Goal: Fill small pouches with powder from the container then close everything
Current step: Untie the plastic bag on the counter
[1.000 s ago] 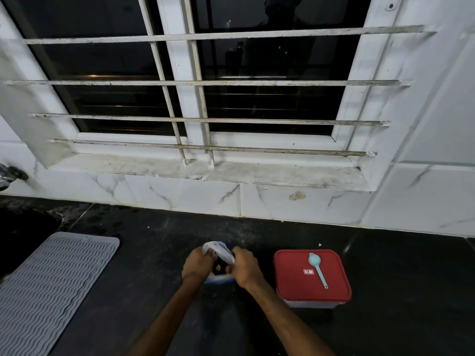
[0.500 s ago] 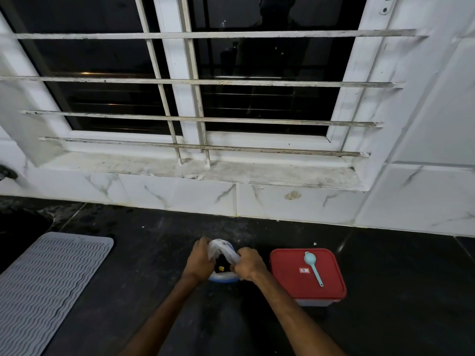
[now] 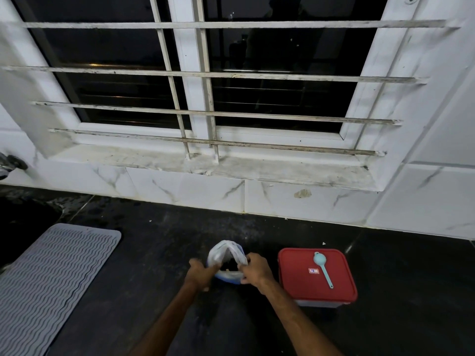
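Observation:
A small clear plastic pouch [image 3: 223, 253] with a blue edge is held over the black counter [image 3: 154, 253], its mouth pulled apart into an arch. My left hand [image 3: 199, 272] grips its left side and my right hand [image 3: 255, 271] grips its right side. Something dark and a little yellow shows inside the pouch. To the right stands a container with a red lid [image 3: 303, 283], shut, and a light blue spoon [image 3: 323, 269] lies on top of the lid.
A grey ribbed mat [image 3: 51, 273] lies on the counter at the left. White marble tiles and a barred window with a sill [image 3: 205, 165] back the counter. A tap handle [image 3: 11, 164] sticks out at the far left.
Both hands have stayed on the pouch and pulled its mouth wider apart. The container and spoon have not moved.

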Tool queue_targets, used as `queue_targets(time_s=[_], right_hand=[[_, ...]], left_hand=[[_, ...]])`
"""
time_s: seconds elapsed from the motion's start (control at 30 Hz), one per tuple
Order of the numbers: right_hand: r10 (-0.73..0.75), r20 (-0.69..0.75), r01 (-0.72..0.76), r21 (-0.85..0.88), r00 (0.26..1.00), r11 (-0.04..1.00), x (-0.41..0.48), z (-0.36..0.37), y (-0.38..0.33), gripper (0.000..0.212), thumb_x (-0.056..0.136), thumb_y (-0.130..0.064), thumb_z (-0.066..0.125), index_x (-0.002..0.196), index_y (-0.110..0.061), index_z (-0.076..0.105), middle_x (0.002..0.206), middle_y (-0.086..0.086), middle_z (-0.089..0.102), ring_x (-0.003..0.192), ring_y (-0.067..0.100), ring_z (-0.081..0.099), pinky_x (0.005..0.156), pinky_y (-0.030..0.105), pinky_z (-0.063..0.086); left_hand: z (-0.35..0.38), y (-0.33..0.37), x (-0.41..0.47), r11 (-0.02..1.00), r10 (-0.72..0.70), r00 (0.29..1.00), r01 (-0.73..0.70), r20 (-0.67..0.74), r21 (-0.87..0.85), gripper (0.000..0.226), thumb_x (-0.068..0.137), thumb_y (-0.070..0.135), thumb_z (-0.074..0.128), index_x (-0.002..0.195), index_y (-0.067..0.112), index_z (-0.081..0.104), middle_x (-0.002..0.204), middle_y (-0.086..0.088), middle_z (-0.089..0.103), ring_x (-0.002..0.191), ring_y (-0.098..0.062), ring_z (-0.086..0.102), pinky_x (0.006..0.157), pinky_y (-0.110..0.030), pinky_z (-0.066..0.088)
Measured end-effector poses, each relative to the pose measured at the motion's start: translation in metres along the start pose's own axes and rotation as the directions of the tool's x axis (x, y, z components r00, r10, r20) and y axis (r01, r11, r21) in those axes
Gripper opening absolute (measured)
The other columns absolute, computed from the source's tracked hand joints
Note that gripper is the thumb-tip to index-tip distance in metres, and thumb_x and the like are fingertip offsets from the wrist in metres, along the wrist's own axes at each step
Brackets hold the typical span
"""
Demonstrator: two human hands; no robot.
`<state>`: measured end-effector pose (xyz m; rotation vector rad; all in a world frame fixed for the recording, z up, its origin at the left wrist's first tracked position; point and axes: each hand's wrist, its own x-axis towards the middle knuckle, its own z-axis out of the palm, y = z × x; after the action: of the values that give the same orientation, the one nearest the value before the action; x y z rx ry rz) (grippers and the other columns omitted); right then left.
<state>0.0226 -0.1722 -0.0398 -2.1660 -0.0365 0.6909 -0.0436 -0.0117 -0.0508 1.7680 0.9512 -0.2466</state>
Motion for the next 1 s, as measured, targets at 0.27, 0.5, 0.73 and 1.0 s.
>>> queue_targets(time_s=[0.27, 0.5, 0.73, 1.0], right_hand=[[-0.014, 0.025, 0.02, -0.239, 1.0, 0.971, -0.001, 0.003, 0.01, 0.03, 0.085, -0.029, 0.066, 0.108, -0.01, 0.063, 0.11, 0.01, 0.068, 0.097, 0.026, 0.067, 0.074, 0.031, 0.051], [-0.119, 0.014, 0.117, -0.322, 0.993, 0.939, 0.003, -0.009, -0.006, 0.05, 0.09, -0.044, 0.062, 0.124, -0.008, 0.051, 0.121, 0.012, 0.062, 0.106, 0.028, 0.062, 0.078, 0.031, 0.047], [-0.318, -0.102, 0.267, -0.339, 0.943, 0.902, -0.007, -0.038, -0.022, 0.041, 0.094, -0.036, 0.058, 0.125, -0.009, 0.053, 0.122, 0.012, 0.063, 0.11, 0.029, 0.061, 0.091, 0.037, 0.05], [-0.445, -0.367, 0.22, -0.514, 0.817, 0.829, -0.025, -0.121, 0.026, 0.031, 0.095, -0.024, 0.058, 0.122, -0.008, 0.057, 0.124, 0.012, 0.055, 0.115, 0.03, 0.05, 0.098, 0.038, 0.04]], left_hand=[[0.011, -0.019, 0.001, 0.974, 0.129, 0.992, -0.125, -0.008, 0.189, 0.035, 0.088, 0.035, 0.068, 0.112, 0.018, 0.05, 0.099, -0.005, 0.065, 0.085, -0.02, 0.068, 0.076, -0.039, 0.06], [0.001, 0.002, -0.012, 0.921, 0.315, 0.941, -0.27, -0.127, 0.281, 0.067, 0.09, 0.047, 0.061, 0.14, 0.009, 0.038, 0.138, -0.012, 0.05, 0.123, -0.025, 0.052, 0.098, -0.037, 0.045], [0.013, 0.041, -0.033, 0.694, 0.616, 0.787, -0.527, -0.026, 0.49, 0.067, 0.096, 0.03, 0.055, 0.152, 0.012, 0.022, 0.158, -0.008, 0.026, 0.145, -0.022, 0.026, 0.112, -0.033, 0.032], [0.087, 0.078, -0.065, 0.405, 0.737, 0.624, -0.715, 0.259, 0.569, 0.072, 0.093, 0.028, 0.056, 0.152, 0.01, 0.021, 0.161, -0.008, 0.021, 0.148, -0.022, 0.022, 0.118, -0.04, 0.028]])
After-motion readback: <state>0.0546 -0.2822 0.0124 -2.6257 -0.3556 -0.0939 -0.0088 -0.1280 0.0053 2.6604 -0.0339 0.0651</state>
